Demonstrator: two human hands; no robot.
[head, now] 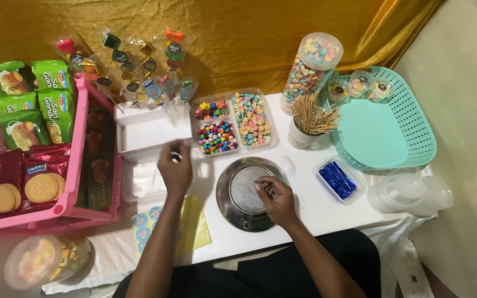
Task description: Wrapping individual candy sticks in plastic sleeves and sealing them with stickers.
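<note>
Resting on the round steel kitchen scale, right hand with fingers curled onto the platform's right edge, thumb and forefinger seemingly pinched, though anything held there too small to tell. Reaching up and left of the scale, left hand with fingers bent over something small and pale beside the white foam tray; grip half closed, contents hidden behind the knuckles. Set dead centre at the near edge of the white table, scale within easy reach of both hands. Directly behind the scale, clear divided candy box, open-topped for quick picking. Behind and right of the scale, white cup of wooden skewers and tall clear jar of pastel sweets. Right of the scale, white plastic spoon, then small clear tub of blue twist ties, then teal basket with lidded cups at its back. Far left of the scale, pink crate packed with biscuit packets; finished candy sticks stood upright behind the foam tray.
</note>
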